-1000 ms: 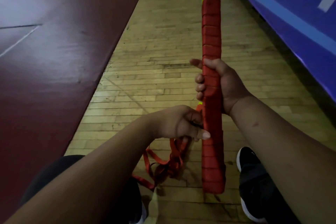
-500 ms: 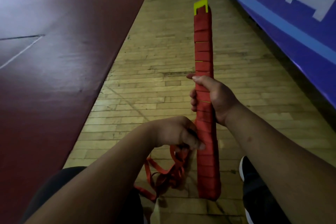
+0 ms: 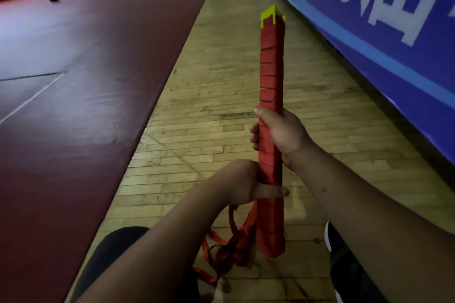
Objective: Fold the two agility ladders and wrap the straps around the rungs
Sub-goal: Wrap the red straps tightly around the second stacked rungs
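A stack of yellow ladder rungs wrapped in red strap (image 3: 271, 61) stands nearly upright in front of me, yellow showing at its top end. My right hand (image 3: 283, 135) grips the bundle around its middle. My left hand (image 3: 242, 183) holds the bundle just below, thumb laid across its front. Loose red strap (image 3: 230, 251) hangs in loops from under my left hand down to the floor beside the bundle's lower end.
I stand on a strip of wooden floor (image 3: 209, 115). A dark red mat (image 3: 81, 86) covers the ground to the left. A blue banner with white lettering (image 3: 384, 22) runs along the right. My black shoe (image 3: 344, 261) is at lower right.
My view has tilted upward, showing more of the hall. My left thumb now lies across the front of the bundle, closer against it. My right hand keeps its grip.
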The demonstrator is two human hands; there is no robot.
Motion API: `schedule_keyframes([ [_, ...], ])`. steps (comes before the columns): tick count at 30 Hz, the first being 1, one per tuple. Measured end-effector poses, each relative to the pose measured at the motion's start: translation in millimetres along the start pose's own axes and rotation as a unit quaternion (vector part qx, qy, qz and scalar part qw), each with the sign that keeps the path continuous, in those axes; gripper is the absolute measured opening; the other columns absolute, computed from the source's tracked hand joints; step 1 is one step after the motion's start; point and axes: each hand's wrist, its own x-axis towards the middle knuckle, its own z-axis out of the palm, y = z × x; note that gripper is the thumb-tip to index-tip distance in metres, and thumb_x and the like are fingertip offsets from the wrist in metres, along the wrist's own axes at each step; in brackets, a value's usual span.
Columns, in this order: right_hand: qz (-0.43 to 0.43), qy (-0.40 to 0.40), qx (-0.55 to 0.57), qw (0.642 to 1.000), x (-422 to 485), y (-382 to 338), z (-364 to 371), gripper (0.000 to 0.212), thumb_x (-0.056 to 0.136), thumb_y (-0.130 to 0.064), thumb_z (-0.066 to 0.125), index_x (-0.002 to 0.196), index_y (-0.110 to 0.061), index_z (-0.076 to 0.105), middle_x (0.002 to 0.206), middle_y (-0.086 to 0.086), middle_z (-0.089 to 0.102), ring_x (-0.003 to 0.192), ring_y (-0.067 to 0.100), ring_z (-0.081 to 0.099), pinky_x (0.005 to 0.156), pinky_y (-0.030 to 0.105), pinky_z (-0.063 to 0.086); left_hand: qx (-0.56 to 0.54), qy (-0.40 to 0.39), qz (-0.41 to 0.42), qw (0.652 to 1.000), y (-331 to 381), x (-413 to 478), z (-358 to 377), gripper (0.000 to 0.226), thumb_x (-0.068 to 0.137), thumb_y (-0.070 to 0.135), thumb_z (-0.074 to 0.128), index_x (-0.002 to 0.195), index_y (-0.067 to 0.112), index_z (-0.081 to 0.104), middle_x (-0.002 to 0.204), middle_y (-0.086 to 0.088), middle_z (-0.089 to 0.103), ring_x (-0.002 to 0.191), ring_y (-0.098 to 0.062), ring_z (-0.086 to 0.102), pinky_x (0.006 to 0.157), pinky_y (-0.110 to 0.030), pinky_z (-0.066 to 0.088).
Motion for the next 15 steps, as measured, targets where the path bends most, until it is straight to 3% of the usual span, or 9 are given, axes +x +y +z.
schedule_keyframes([
  [4,-0.027,0.001,-0.043,0.999,-15.1,-11.4,8.2,0.024,0.104,-0.034,0.073,0.115,-0.013,0.069,0.080,0.008,0.074,0.069,0.023,0.072,0.064,0.038,0.062,0.023,0.009,-0.062,0.998,17.1,-11.1,-6.5,0.057,0.081,0.076,0.074,0.083,0.019,0.078,0.067,0.000,0.077,0.066,-0.014,0.076,0.082,-0.044,0.066],
  [8,-0.054,0.009,-0.050,0.997,-29.8,-23.6,17.3,0.022,0.103,-0.034,0.074,0.113,-0.016,0.068,0.080,0.007,0.071,0.070,0.023,0.070,0.067,0.039,0.060,-0.015,0.004,-0.130,0.991,37.8,-23.2,-16.1,0.042,0.089,0.058,0.081,0.092,0.016,0.081,0.075,-0.001,0.081,0.077,-0.021,0.081,0.085,-0.042,0.068],
  [12,-0.073,0.049,-0.052,0.995,-37.8,-33.5,25.8,0.028,0.100,-0.041,0.077,0.114,-0.018,0.068,0.081,0.005,0.070,0.068,0.020,0.070,0.066,0.037,0.061,-0.015,0.009,-0.171,0.985,55.9,-36.4,-29.6,0.044,0.088,0.056,0.084,0.084,0.012,0.079,0.075,-0.003,0.081,0.069,-0.018,0.077,0.072,-0.033,0.063],
  [15,-0.087,0.086,-0.046,0.991,-40.0,-43.5,31.4,0.031,0.097,-0.047,0.079,0.113,-0.023,0.067,0.081,0.003,0.071,0.067,0.018,0.070,0.064,0.036,0.060,-0.038,0.033,-0.181,0.982,62.2,-46.8,-37.7,0.046,0.089,0.052,0.085,0.093,0.006,0.081,0.077,-0.005,0.082,0.072,-0.020,0.077,0.067,-0.030,0.059],
])
